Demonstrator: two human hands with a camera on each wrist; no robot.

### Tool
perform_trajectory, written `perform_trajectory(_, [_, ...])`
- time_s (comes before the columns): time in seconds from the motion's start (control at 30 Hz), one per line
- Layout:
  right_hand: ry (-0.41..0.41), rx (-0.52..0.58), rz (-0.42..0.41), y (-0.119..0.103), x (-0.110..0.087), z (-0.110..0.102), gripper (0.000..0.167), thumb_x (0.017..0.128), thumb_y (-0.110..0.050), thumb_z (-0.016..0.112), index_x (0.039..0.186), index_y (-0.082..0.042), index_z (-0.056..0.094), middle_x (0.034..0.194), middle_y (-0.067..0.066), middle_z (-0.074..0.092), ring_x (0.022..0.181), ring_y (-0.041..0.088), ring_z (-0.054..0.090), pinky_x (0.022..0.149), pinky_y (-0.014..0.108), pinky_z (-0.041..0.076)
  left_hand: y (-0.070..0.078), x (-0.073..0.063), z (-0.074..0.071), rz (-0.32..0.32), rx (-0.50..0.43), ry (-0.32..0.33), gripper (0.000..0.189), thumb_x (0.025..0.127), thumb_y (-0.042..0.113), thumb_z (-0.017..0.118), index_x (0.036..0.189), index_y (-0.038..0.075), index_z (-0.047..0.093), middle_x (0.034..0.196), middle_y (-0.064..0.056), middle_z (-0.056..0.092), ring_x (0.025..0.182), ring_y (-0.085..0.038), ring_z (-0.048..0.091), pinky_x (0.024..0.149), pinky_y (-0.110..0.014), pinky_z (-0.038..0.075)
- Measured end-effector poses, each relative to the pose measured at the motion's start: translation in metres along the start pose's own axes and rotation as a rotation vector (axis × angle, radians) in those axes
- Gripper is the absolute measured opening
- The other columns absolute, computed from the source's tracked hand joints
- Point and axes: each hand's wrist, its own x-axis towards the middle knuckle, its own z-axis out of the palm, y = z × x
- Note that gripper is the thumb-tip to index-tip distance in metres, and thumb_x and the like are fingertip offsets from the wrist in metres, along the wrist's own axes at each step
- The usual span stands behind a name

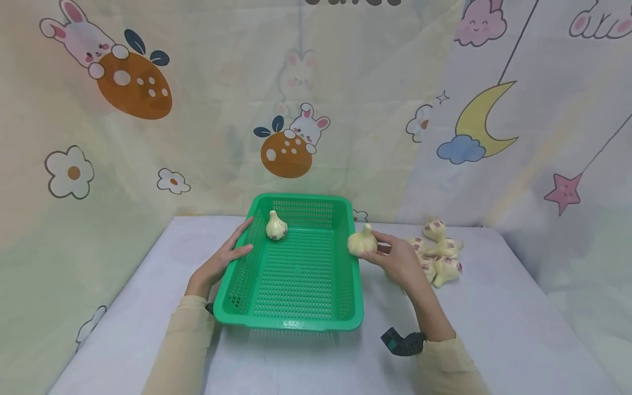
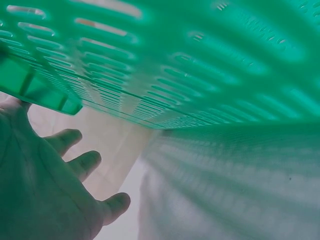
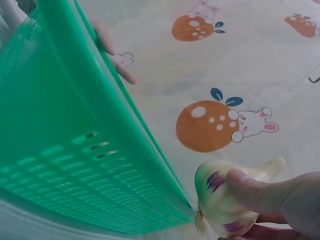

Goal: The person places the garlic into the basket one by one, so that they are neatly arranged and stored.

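Note:
A green perforated basket [image 1: 296, 322] sits on the white table with one garlic bulb [image 1: 276, 226] inside, at its far left. At the basket's left side, my left hand [image 1: 219, 263] rests on the rim with its fingers spread. Several of those fingers [image 2: 85, 162] lie straight outside the wall in the left wrist view. My right hand [image 1: 397, 260] pinches a second garlic bulb [image 3: 225, 197] between thumb and fingers, by the basket's right rim. Purple streaks mark that bulb, and its roots show near the basket wall in the right wrist view.
Several more garlic bulbs [image 1: 446, 263] lie heaped on the table to the right, partly behind my right hand. A cloth backdrop [image 1: 217, 137] with printed rabbits and flowers hangs right behind the table [image 1: 484, 329].

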Motion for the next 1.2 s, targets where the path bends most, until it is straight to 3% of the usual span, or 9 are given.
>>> perform_trajectory(0.3, [-0.035,-0.032,-0.075,-0.012,0.012,-0.002,0.064,0.080,-0.035,0.076,0.135,-0.010,0.055,0.129,0.017,0.060,0.111,0.031,0.063,0.086,0.044,0.052,-0.001,0.000,-0.001,0.003,-0.008,0.000,0.066,0.101,0.021,0.042,0.153,0.035,0.004,0.161,0.000,-0.006,0.144,-0.036,0.012,0.095,-0.023,0.040])
perform_trajectory(0.73, [-0.157,-0.041,-0.116,-0.044,0.047,-0.001,0.065,0.081,-0.032,0.076,0.137,-0.010,0.052,0.137,0.013,0.054,0.119,0.031,0.057,0.091,0.046,0.049,0.000,0.000,0.000,-0.005,0.015,0.008,0.065,0.101,0.024,0.042,0.153,0.037,0.004,0.161,-0.001,-0.006,0.144,-0.035,0.012,0.105,-0.043,0.033])
perform_trajectory(0.9, [-0.185,-0.057,-0.140,-0.056,0.061,0.003,0.062,0.080,-0.028,0.076,0.136,-0.010,0.054,0.137,0.014,0.054,0.118,0.033,0.057,0.089,0.044,0.051,0.002,0.000,0.001,-0.003,0.007,0.012,0.065,0.101,0.023,0.042,0.152,0.038,0.005,0.161,0.001,-0.006,0.145,-0.033,0.009,0.108,-0.054,0.025])
perform_trajectory(1.2, [-0.232,-0.012,-0.122,-0.065,0.083,0.020,0.062,0.081,-0.023,0.076,0.137,-0.011,0.053,0.134,0.012,0.057,0.113,0.031,0.058,0.089,0.041,0.049,0.002,-0.001,0.003,0.006,-0.004,0.015,0.065,0.101,0.022,0.042,0.153,0.037,0.006,0.160,0.003,-0.006,0.146,-0.032,0.004,0.110,-0.058,0.018])
